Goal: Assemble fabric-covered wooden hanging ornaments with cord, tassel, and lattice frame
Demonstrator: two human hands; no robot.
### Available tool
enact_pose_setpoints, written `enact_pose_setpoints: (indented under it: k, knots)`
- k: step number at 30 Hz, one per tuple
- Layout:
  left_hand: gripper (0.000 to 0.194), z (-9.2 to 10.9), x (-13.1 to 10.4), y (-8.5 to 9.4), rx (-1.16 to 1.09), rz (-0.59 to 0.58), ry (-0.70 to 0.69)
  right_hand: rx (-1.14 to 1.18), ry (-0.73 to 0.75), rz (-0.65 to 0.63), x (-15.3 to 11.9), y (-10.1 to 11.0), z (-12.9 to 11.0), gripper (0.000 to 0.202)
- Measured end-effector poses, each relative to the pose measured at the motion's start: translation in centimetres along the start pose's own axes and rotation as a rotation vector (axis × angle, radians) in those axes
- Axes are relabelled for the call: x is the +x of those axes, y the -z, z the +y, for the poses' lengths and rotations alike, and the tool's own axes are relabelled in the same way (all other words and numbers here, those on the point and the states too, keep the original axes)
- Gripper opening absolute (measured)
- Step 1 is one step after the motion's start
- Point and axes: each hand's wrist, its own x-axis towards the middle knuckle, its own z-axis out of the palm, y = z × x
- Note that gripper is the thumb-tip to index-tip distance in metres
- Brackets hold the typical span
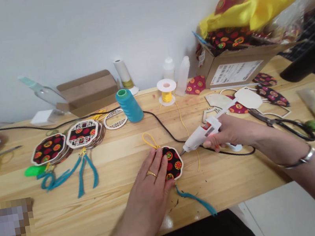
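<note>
On the wooden table lies a scalloped ornament (173, 163) of dark flowered fabric with a pale wooden rim, a yellow loop at its top and a blue tassel (198, 199) at its bottom. My left hand (151, 179) holds it down, fingers over its left side and thumb at its lower edge. A white hot glue gun (200, 136) is in my right hand (231, 132), fingers closed round the handle. Its nozzle points left and meets, or nearly meets, the ornament's right rim. The underside of the ornament is hidden.
Stacked tasselled ornaments (84, 134) lie at left. Behind stand a teal thread cone (129, 106), a yellow cord spool (167, 94) and bottles (183, 76). Scissors (280, 120) lie right of my wrist, below a fabric-filled carton (236, 67). A black cable (161, 123) crosses the table.
</note>
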Motion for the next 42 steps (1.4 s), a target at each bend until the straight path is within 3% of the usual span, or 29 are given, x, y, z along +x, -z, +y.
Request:
enact_pose_setpoints:
  k: [32, 42]
  knots:
    - [0.041, 0.09, -0.09, -0.01, -0.052, 0.003, 0.026, 0.036, -0.019, -0.051, -0.37, 0.02, 0.01, 0.025]
    - [0.041, -0.25, 0.25, 0.17, 0.041, 0.020, -0.047, 0.120, -0.006, -0.049, -0.43, -0.04, 0.05, 0.023]
